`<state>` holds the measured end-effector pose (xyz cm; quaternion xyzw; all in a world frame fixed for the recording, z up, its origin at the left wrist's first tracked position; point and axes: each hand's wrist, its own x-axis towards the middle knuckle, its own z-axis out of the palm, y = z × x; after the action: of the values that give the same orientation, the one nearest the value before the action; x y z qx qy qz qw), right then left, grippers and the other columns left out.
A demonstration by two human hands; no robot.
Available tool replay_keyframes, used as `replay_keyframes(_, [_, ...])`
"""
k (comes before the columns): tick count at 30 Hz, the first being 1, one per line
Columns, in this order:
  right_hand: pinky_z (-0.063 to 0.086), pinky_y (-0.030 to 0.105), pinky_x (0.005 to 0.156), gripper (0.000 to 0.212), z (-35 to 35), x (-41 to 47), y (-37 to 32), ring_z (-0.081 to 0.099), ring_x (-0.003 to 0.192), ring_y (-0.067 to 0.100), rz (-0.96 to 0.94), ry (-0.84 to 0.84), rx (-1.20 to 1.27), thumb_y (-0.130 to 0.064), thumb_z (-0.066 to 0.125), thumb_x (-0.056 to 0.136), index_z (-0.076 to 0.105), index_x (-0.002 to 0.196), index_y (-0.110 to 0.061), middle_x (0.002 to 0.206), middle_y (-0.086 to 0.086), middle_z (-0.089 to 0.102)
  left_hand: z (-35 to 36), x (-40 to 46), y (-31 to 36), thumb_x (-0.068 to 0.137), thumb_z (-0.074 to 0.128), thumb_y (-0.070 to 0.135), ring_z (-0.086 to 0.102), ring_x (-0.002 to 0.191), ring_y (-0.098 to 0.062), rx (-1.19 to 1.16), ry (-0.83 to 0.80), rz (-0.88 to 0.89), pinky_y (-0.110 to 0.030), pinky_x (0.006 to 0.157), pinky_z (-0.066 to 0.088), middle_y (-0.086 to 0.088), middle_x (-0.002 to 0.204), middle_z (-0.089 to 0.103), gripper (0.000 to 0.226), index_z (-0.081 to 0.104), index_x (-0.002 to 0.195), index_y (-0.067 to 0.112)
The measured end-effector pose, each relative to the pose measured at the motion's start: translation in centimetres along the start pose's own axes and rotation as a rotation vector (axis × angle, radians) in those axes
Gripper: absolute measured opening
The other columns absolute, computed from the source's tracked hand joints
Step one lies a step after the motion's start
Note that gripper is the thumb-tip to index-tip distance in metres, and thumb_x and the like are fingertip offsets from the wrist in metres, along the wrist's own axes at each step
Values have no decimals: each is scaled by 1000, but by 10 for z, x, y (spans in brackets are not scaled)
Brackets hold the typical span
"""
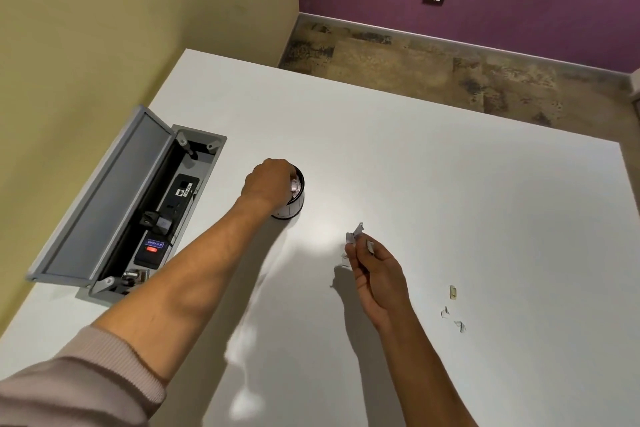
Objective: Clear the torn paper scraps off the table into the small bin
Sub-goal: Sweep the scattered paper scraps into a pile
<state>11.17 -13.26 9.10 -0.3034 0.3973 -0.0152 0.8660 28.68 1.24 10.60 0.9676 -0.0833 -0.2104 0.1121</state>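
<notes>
The small round bin (294, 203) stands on the white table (433, 163), dark-rimmed with pale scraps showing inside. My left hand (268, 184) is over its mouth with the fingers curled down into it; what they hold is hidden. My right hand (375, 274) hovers to the right of the bin, pinching torn paper scraps (356, 234) between thumb and fingers. A few small scraps (343, 262) lie on the table just left of that hand. Three more loose scraps (452, 291) lie further right, near the table's front.
An open cable box (156, 215) with a raised grey lid (100, 198) is sunk into the table at the left, holding plugs and a power unit. A yellow wall runs along the left; the table's far edge drops to the floor.
</notes>
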Motion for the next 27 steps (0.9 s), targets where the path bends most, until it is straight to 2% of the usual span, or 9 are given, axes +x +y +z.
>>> replay_keyframes(3, [56,17,70,14,3,-1,0,70,78,11,8,-11,-14,3,58,88,68,97,2,103,14,69,-7,-13,-6,85,60,11,59,106,-28,-132,40,43,-35,81,49,2,115,65,35,66,115,30])
replay_keyframes(5, [56,17,70,13,7,-2,1,69,79,12,7,-22,-30,4,57,88,68,96,1,99,12,70,-7,-23,-12,84,63,11,58,110,-25,-234,83,56,-37,89,50,4,119,65,39,65,118,29])
replay_keyframes(11, [56,17,70,11,25,4,-1,68,77,11,15,-56,-71,2,59,90,69,89,-1,90,7,72,38,-58,-33,97,55,12,58,116,-16,-643,589,101,-13,98,37,-2,125,66,25,67,119,10])
replay_keyframes(13, [56,16,71,9,33,9,-1,69,76,10,14,-68,-100,1,60,90,69,91,-2,89,6,71,73,-73,-42,99,48,16,55,122,-17,-724,667,89,-17,106,37,1,128,61,30,64,122,7])
replay_keyframes(16, [56,16,73,8,50,17,-2,71,73,8,-18,-109,-224,0,62,89,69,93,-3,89,5,71,130,-92,-53,101,40,23,49,132,-21,-699,611,77,-37,111,39,4,136,56,36,62,126,10])
replay_keyframes(19, [57,22,78,7,69,29,-2,71,72,13,-110,-158,-429,-1,66,87,70,91,-5,85,4,72,178,-107,-59,101,40,27,37,142,-17,-583,442,102,-31,119,24,8,145,44,40,55,136,13])
replay_keyframes(22, [58,33,84,6,87,47,0,71,75,19,-235,-208,-601,-2,71,83,73,89,-5,80,3,74,206,-112,-69,104,28,34,22,148,-20,-289,322,220,-38,122,11,-1,156,31,50,42,146,10])
replay_keyframes(24, [58,34,84,9,99,57,1,72,80,21,-319,-215,-737,-8,74,79,75,89,-7,82,6,75,212,-110,-71,104,28,29,25,147,-28,-127,298,273,-45,119,17,-12,155,34,51,40,145,3])
replay_keyframes(27, [56,23,71,7,118,67,5,71,76,18,-478,-190,-1051,-9,71,78,76,82,-12,74,2,73,209,-111,-66,102,33,23,30,145,-32,-81,316,278,-49,117,24,-17,152,38,49,42,144,-1])
